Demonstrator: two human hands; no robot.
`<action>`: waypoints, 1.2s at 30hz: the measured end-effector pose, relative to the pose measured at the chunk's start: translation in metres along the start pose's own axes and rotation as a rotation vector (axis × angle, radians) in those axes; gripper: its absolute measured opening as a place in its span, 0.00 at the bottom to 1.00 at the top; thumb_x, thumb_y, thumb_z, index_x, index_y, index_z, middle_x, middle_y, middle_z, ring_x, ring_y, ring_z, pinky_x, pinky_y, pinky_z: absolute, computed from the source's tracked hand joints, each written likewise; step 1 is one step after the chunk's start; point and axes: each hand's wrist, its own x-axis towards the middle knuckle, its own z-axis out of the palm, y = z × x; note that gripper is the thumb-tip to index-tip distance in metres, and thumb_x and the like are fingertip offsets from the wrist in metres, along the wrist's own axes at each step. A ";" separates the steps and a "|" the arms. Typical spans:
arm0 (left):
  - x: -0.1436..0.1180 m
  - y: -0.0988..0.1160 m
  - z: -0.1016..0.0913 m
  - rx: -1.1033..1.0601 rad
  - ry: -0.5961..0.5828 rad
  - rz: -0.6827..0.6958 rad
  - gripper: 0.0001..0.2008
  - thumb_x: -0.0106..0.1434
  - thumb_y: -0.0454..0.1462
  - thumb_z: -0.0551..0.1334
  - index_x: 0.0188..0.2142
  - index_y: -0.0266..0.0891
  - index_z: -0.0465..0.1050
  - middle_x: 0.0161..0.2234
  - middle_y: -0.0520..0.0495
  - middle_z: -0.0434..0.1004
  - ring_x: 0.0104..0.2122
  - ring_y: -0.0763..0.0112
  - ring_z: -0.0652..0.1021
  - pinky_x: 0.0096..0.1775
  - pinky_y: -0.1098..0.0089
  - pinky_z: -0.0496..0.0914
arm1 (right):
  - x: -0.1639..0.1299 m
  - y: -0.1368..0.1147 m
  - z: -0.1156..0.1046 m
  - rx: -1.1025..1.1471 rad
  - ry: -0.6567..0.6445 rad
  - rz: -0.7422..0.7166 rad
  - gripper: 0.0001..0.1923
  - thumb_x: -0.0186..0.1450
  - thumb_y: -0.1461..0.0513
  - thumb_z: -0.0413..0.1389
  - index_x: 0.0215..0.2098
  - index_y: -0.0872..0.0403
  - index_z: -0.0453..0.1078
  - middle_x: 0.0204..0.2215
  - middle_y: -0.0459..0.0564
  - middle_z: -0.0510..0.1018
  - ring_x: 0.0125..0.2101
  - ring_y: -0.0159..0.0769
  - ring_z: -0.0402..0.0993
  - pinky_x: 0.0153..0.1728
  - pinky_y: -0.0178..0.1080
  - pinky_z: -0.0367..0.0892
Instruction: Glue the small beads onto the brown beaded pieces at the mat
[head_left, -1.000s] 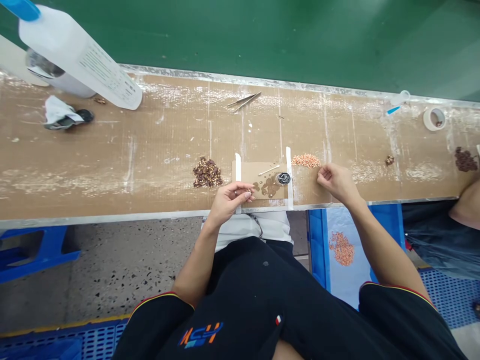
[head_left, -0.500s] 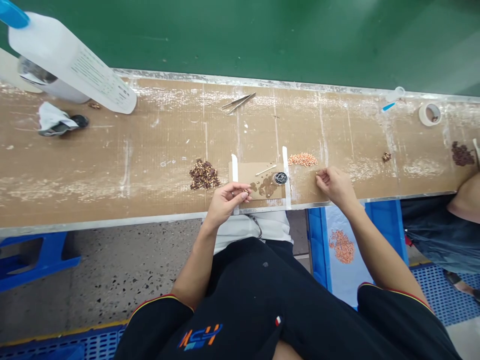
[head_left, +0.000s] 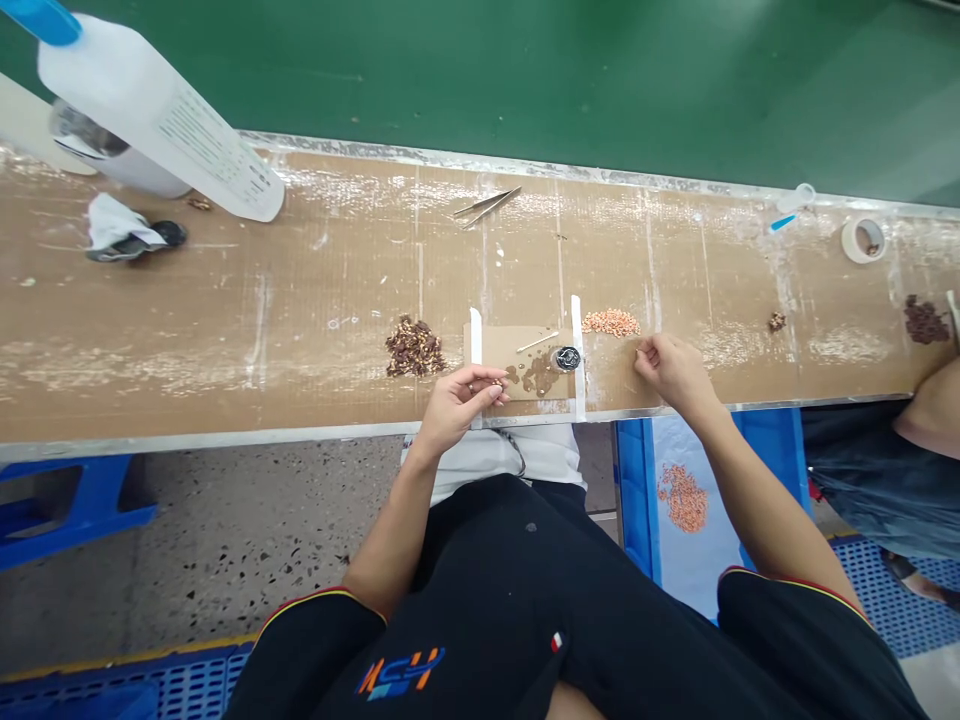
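My left hand is closed in a pinch at the left side of a taped-down card; a few tiny pieces show at its fingertips, too small to name. To its upper left lies a pile of dark brown and gold small parts. On the card are wet-looking brown stains, a cotton swab and a small round container with a black top. My right hand rests near the table's front edge, fingers pressed together; what they hold is hidden. Just beyond it sits a pile of copper-coloured small parts.
Tweezers lie toward the back. A large white bottle stands at back left near a crumpled cloth. At right are a tape roll and another person's arm. A blue crate below holds more copper parts.
The view has shifted slightly, so table things appear a little further right. Both hands keep nearly the same pose and place.
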 end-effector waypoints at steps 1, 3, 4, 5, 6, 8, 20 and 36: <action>0.000 0.000 0.000 0.000 0.001 -0.002 0.22 0.53 0.51 0.80 0.39 0.38 0.85 0.35 0.43 0.87 0.30 0.68 0.85 0.36 0.68 0.82 | 0.001 -0.001 -0.003 0.039 -0.019 0.014 0.06 0.61 0.61 0.55 0.28 0.47 0.63 0.26 0.52 0.78 0.27 0.42 0.73 0.32 0.42 0.68; 0.000 0.001 0.000 -0.002 -0.002 -0.006 0.22 0.53 0.51 0.80 0.39 0.38 0.85 0.34 0.43 0.87 0.30 0.68 0.85 0.36 0.68 0.82 | 0.003 -0.002 -0.008 0.111 -0.063 0.045 0.06 0.60 0.61 0.55 0.26 0.47 0.63 0.24 0.50 0.78 0.24 0.40 0.72 0.30 0.41 0.67; 0.001 0.001 0.000 -0.003 -0.005 -0.007 0.22 0.54 0.51 0.80 0.39 0.38 0.85 0.35 0.43 0.87 0.30 0.68 0.85 0.36 0.68 0.82 | 0.004 -0.002 -0.011 0.139 -0.081 0.060 0.05 0.59 0.61 0.55 0.26 0.47 0.63 0.23 0.49 0.77 0.24 0.39 0.72 0.30 0.40 0.67; 0.001 0.001 -0.001 -0.003 -0.009 -0.007 0.22 0.54 0.51 0.80 0.39 0.38 0.85 0.35 0.43 0.87 0.30 0.68 0.85 0.36 0.68 0.82 | 0.005 -0.003 -0.013 0.160 -0.094 0.073 0.05 0.58 0.61 0.56 0.25 0.48 0.64 0.22 0.49 0.77 0.23 0.39 0.72 0.29 0.40 0.67; 0.001 0.001 -0.001 -0.003 -0.011 -0.007 0.22 0.54 0.51 0.79 0.39 0.38 0.85 0.35 0.43 0.87 0.30 0.68 0.85 0.36 0.67 0.82 | 0.006 -0.003 -0.014 0.175 -0.102 0.086 0.05 0.58 0.61 0.56 0.25 0.48 0.64 0.22 0.48 0.77 0.23 0.38 0.72 0.29 0.39 0.67; 0.001 0.001 0.000 -0.004 -0.012 -0.006 0.21 0.54 0.51 0.79 0.39 0.38 0.85 0.35 0.44 0.87 0.29 0.68 0.85 0.36 0.67 0.82 | 0.007 -0.003 -0.017 0.190 -0.113 0.108 0.05 0.57 0.61 0.56 0.25 0.48 0.65 0.21 0.48 0.76 0.22 0.39 0.72 0.28 0.39 0.67; 0.000 -0.001 0.000 -0.015 -0.008 0.009 0.22 0.54 0.51 0.79 0.40 0.38 0.85 0.35 0.44 0.87 0.30 0.68 0.85 0.36 0.67 0.82 | 0.009 -0.010 -0.023 0.193 -0.126 0.136 0.05 0.55 0.60 0.55 0.22 0.48 0.65 0.20 0.48 0.76 0.22 0.39 0.72 0.29 0.40 0.66; 0.001 -0.001 -0.001 -0.008 -0.011 0.011 0.22 0.55 0.51 0.79 0.40 0.37 0.85 0.34 0.43 0.86 0.30 0.68 0.85 0.36 0.68 0.81 | 0.016 -0.005 -0.027 0.203 -0.190 0.108 0.05 0.54 0.60 0.55 0.22 0.48 0.64 0.18 0.47 0.73 0.21 0.36 0.67 0.27 0.38 0.62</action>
